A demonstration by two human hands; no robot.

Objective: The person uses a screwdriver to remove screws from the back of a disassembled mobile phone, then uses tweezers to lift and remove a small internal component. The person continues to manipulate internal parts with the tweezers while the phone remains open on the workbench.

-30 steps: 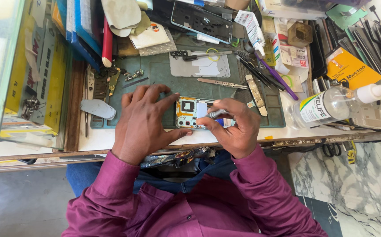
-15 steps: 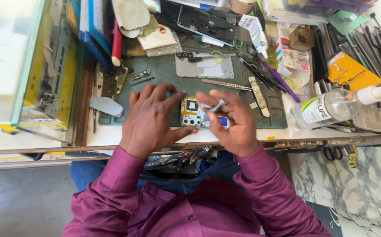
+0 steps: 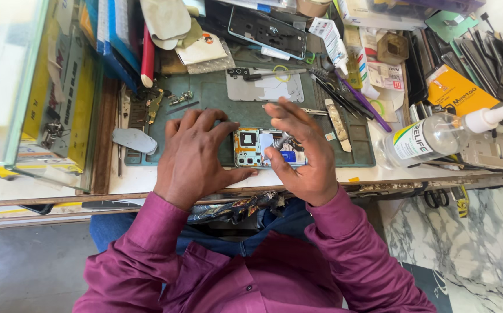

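An opened phone (image 3: 254, 148) with its back off and its circuit parts showing lies on a green work mat (image 3: 217, 101) near the bench's front edge. My left hand (image 3: 193, 153) rests flat beside it, thumb and fingers touching its left end. My right hand (image 3: 301, 150) covers the phone's right half and pinches a small metal-tipped tool (image 3: 280, 141) whose tip meets the phone's middle. Both sleeves are magenta.
A removed phone back panel (image 3: 266, 88) lies farther up the mat, a dark phone frame (image 3: 268, 30) beyond it. Tweezers, pry tools and a purple stick (image 3: 364, 104) crowd the right side. A clear bottle (image 3: 437, 136) lies at right, and a glass case (image 3: 37, 87) stands at left.
My right hand has shifted slightly over the phone and its fingers have spread. The left hand stays pressed beside the phone. The camera has moved a little.
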